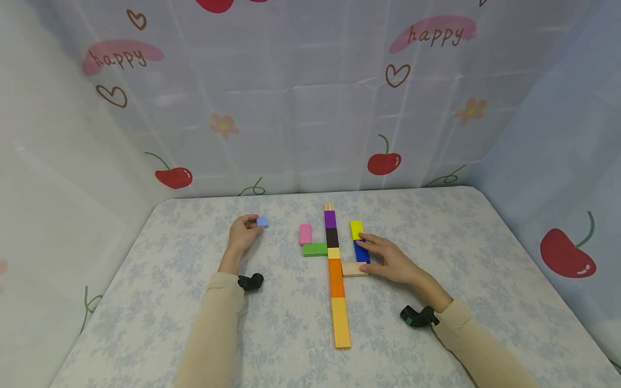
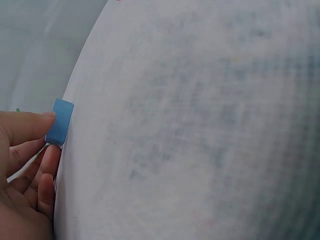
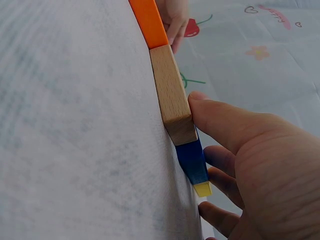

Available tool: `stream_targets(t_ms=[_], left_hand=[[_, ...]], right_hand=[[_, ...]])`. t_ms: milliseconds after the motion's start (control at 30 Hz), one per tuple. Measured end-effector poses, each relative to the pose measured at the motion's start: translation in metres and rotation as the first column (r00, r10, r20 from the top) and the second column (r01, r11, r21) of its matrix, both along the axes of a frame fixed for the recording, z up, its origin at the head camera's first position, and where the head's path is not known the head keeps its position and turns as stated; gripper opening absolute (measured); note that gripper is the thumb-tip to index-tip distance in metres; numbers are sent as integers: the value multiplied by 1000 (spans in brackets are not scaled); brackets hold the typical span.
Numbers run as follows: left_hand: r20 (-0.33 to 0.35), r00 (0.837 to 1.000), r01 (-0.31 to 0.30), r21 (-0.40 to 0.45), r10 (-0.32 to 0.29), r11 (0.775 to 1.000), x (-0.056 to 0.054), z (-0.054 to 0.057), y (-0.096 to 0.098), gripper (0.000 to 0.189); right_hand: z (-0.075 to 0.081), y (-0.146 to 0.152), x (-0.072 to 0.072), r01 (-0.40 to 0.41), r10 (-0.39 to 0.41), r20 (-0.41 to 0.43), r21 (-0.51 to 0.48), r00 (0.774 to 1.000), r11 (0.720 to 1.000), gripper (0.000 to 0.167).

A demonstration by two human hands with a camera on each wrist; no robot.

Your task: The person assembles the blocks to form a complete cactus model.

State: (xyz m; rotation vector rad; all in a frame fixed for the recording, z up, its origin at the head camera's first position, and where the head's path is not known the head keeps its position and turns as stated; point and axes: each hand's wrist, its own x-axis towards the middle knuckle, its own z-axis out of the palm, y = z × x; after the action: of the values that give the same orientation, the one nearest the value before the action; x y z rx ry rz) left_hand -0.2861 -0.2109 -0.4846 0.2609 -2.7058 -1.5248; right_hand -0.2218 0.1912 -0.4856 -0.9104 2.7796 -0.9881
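My left hand [image 1: 242,233] pinches a light blue block [image 1: 262,222] between thumb and fingers at the table's left side. The left wrist view also shows that light blue block [image 2: 61,122], held close to the tabletop. Over the blocks on the right, my right hand [image 1: 390,258] has its fingers loosely spread. Its thumb touches the plain wooden block [image 1: 353,270]. The other fingertips lie by the dark blue block [image 1: 361,251] and the yellow block [image 1: 356,230]. In the right wrist view, the thumb rests against the wooden block [image 3: 172,87], and its fingers are partly hidden.
A column of flat blocks runs down the table's middle: purple [image 1: 330,219], black [image 1: 332,237], small pale yellow [image 1: 333,253], orange [image 1: 337,278] and long yellow [image 1: 341,323]. A green block [image 1: 315,249] and pink block [image 1: 305,234] lie left of it. A printed curtain [image 1: 301,134] hangs behind.
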Motion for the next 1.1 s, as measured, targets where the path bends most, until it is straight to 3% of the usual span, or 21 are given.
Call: stream_targets(t_ms=[333,600,867,1100], left_hand=[[-47,999,-27,-44,25,999,-1,-2,2,37],[-82,995,-54,54,59,997,0,4,10,35],[-62,997,-41,191,54,981,-8,15,44,37],[-64,996,-36,263,54,964,-16,10,76,35]], right_hand=[[0,0,0,7,-7,10,0,1000,1000,62],[-1,0,-1,8,-8,8,8,1000,1000,63],[1,0,-2,13,-13,17,15,1000,1000,63],[0,1,-1,10,-10,20,12,1000,1000,62]])
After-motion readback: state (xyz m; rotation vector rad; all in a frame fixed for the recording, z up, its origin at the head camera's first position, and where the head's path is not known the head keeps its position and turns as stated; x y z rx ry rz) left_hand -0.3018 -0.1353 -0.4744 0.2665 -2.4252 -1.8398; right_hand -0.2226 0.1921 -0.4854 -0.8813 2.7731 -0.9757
